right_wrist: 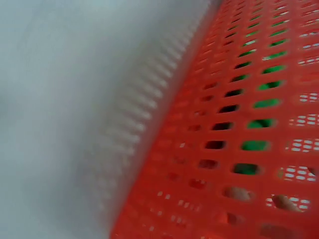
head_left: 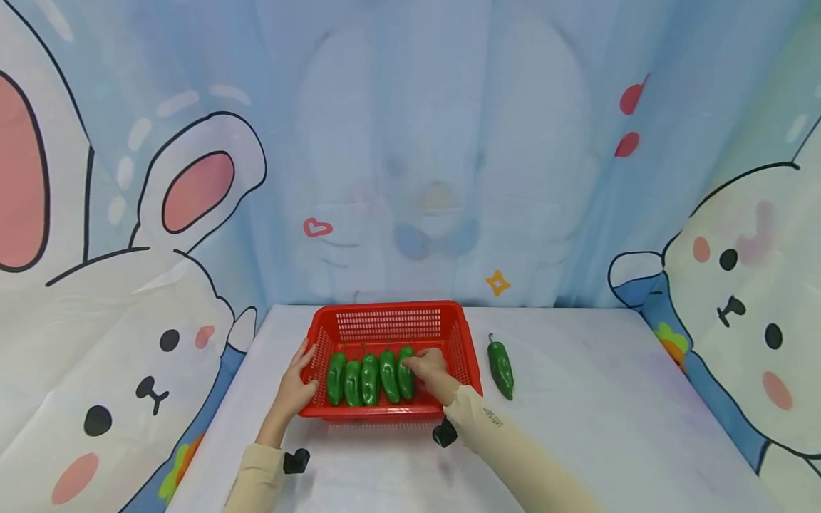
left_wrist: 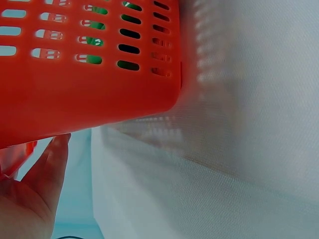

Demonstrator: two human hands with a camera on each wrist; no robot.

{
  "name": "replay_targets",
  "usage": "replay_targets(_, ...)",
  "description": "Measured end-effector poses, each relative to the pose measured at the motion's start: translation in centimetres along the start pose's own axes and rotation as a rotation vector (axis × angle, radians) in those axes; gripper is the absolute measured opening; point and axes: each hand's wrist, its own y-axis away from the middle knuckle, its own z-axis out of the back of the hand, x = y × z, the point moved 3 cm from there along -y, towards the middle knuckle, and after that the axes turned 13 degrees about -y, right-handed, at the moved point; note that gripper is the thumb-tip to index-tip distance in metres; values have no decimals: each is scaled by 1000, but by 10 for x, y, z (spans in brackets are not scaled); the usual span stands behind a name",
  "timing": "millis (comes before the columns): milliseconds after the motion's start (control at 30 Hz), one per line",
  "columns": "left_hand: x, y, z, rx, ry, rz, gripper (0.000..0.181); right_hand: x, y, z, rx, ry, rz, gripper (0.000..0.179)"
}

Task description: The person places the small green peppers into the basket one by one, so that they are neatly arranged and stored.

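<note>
A red plastic basket (head_left: 398, 411) with slotted walls holds several green chili peppers (head_left: 370, 381), lying side by side in a row. At the basket's left end, my left hand (head_left: 293, 388) grips the rim, thumb over the top and fingers along the outside. The left wrist view shows those fingers (left_wrist: 52, 164) against the outer wall below the rim. My right hand (head_left: 432, 370) reaches in over the front right and pinches the rightmost pepper (head_left: 406, 381) near its upper end. In the right wrist view, parts of that hand show through the slots.
One more green chili pepper (head_left: 500, 367) lies on the white tabletop (head_left: 577, 399), right of the basket. Behind the table hangs a pale blue curtain (head_left: 417, 142) printed with cartoon rabbits. Dark wrist-worn devices (head_left: 296, 461) show at both sleeves.
</note>
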Motion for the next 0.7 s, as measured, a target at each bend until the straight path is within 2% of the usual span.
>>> replay_targets(133,-1,0,1,-3,-1,-10,76,10,4,2,45,-36,25,46)
replay_targets(333,-3,3,3,19,2,25,77,27,11,7,133,-162,56,47)
replay_targets(500,-4,3,4,14,-8,9,77,40,17,15,171,-167,116,46)
replay_targets(700,-6,3,1,16,-3,-8,76,42,15,30,206,-199,144,43)
